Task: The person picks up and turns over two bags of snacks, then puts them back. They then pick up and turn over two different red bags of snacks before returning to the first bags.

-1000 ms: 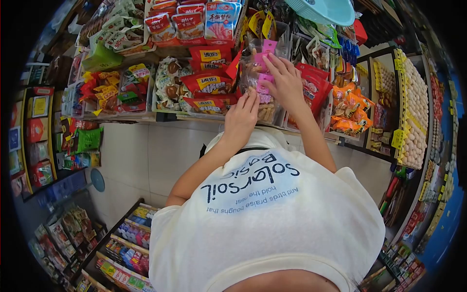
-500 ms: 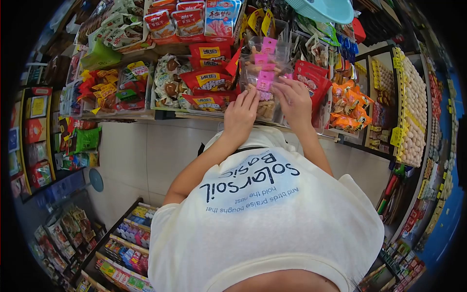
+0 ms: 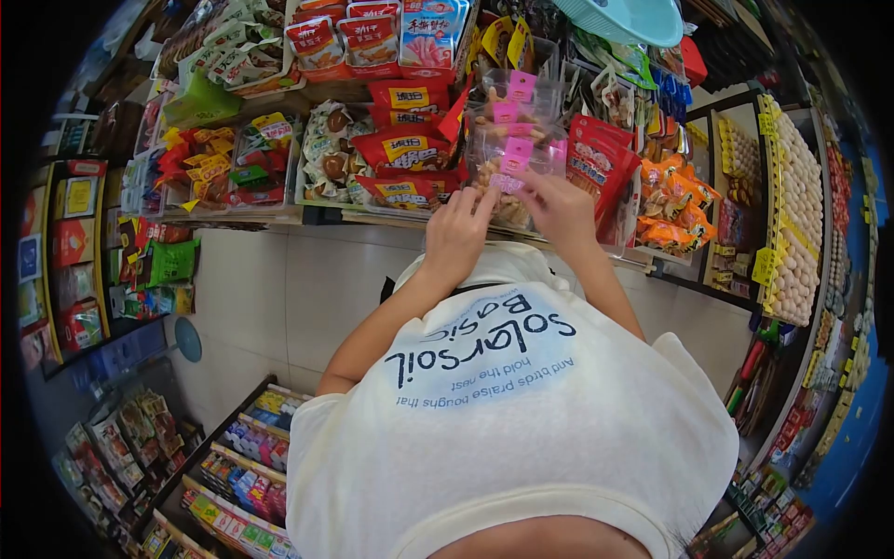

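Observation:
Clear snack bags with pink labels (image 3: 516, 152) stand in a row in a clear bin on the shelf. My left hand (image 3: 456, 231) is at the left side of the front bag (image 3: 510, 207), its fingers closed on the bag's edge. My right hand (image 3: 557, 207) pinches the same bag at its upper right, by the pink label. Red snack packs (image 3: 406, 154) lie just left of my hands. Another red pack (image 3: 596, 160) stands right of them.
Orange-wrapped snacks (image 3: 672, 210) sit at the right, with trays of eggs (image 3: 799, 214) beyond. A light blue basket (image 3: 629, 20) hangs over the back edge. Small packets (image 3: 197, 168) fill bins at the left. A lower rack (image 3: 247, 456) stands at the bottom left.
The view has shifted slightly, so the shelf appears a little further right. My right hand's fingers have drawn in closer to my left hand at the front bag's top.

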Demonstrator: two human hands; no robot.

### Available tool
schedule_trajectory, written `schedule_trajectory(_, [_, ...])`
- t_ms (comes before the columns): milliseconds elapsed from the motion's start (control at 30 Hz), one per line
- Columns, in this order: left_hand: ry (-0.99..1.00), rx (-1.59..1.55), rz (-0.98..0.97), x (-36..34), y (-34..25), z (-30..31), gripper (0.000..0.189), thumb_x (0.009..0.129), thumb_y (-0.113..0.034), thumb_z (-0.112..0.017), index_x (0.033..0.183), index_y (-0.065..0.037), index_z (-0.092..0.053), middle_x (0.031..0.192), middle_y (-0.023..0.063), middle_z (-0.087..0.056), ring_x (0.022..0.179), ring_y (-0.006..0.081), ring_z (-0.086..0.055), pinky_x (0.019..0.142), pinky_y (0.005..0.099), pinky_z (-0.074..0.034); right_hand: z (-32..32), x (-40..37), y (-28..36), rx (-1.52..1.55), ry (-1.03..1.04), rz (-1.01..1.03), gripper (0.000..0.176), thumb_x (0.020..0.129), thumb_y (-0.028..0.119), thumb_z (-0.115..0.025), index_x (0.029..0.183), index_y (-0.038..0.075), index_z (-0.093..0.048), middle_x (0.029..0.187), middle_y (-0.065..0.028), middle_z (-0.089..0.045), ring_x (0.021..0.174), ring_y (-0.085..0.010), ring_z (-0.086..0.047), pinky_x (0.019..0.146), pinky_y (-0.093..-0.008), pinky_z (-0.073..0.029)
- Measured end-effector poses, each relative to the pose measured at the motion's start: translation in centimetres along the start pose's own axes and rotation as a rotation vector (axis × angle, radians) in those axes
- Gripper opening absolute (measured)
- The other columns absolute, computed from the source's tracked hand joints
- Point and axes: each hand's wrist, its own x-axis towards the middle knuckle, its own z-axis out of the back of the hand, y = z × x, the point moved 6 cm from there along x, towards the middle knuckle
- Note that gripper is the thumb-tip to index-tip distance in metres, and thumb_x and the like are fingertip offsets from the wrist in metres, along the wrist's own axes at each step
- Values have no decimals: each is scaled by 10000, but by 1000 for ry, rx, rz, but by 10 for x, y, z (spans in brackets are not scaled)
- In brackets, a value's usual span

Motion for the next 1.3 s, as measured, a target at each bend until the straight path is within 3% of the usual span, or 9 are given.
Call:
schedule_trajectory(133, [11,13,11,2,-3,-7,441,746,-80,-700,1173,-81,-589,950,65,-552,846,242,-588,651,364,-502,-23,-9,-11,-46,140,32,454,730,106,-721,1160,214,-624,851,-74,-654,725,-275,-642,610,-396,-519])
schedule_trajectory(233, [5,20,18,4,-5,-10,411,759,-69,-602,1170,-72,-602,942,71,-538,855,233,-581,660,332,-507,-22,-9,-13,-81,185,27,565,716,107,-731,1241,257,-583,822,-46,-631,721,-241,-639,602,-366,-516])
schedule_trajectory(300, [20,-71,109,3,-2,-7,402,774,-77,-637,1173,-116,-609,946,61,-548,874,241,-596,681,353,-511,-19,-12,-11,-97,200,33,619,709,107,-741,1278,277,-565,790,-28,-614,692,-212,-632,585,-335,-508])
schedule_trajectory(367, [8,-155,161,-2,6,-9,389,785,-78,-646,1170,-127,-614,947,59,-562,874,247,-604,689,363,-509,-20,-15,-10,-173,250,65,663,707,109,-728,1313,284,-525,858,-35,-619,797,-249,-643,610,-383,-523])
schedule_trajectory(467, [-14,-291,273,-15,15,-6,371,815,-41,-643,1175,-126,-623,936,74,-600,841,245,-628,688,351,-515,-20,-20,-11,-247,278,69,707,703,111,-733,1343,299,-499,833,-31,-604,755,-239,-637,594,-377,-520])
schedule_trajectory(600, [-99,-365,366,-37,27,0,347,850,-4,-621,1177,-117,-640,895,90,-647,763,215,-654,663,304,-525,-21,-21,-15,-250,294,56,687,699,128,-738,1328,298,-521,802,-30,-593,731,-229,-633,580,-370,-518])
schedule_trajectory(800, [-67,-375,481,-56,37,1,262,841,-32,-653,1096,-90,-671,869,89,-660,740,206,-654,658,297,-519,-21,-12,1,-163,193,123,581,700,160,-748,1250,258,-590,770,-28,-592,733,-232,-636,579,-371,-519])
schedule_trajectory(867, [-80,-377,481,-55,35,2,242,835,-46,-657,1071,-94,-672,853,75,-655,738,215,-649,652,312,-509,-28,-12,3,-152,161,201,562,711,165,-745,1245,238,-590,789,-31,-599,745,-229,-642,580,-362,-519])
schedule_trajectory(1300, [-60,-309,450,-47,37,-4,189,832,-105,-681,1020,-84,-686,853,77,-671,722,224,-656,646,326,-499,-42,-6,-14,-222,255,183,533,708,193,-740,1219,264,-608,865,-26,-617,756,-238,-661,573,-381,-532])
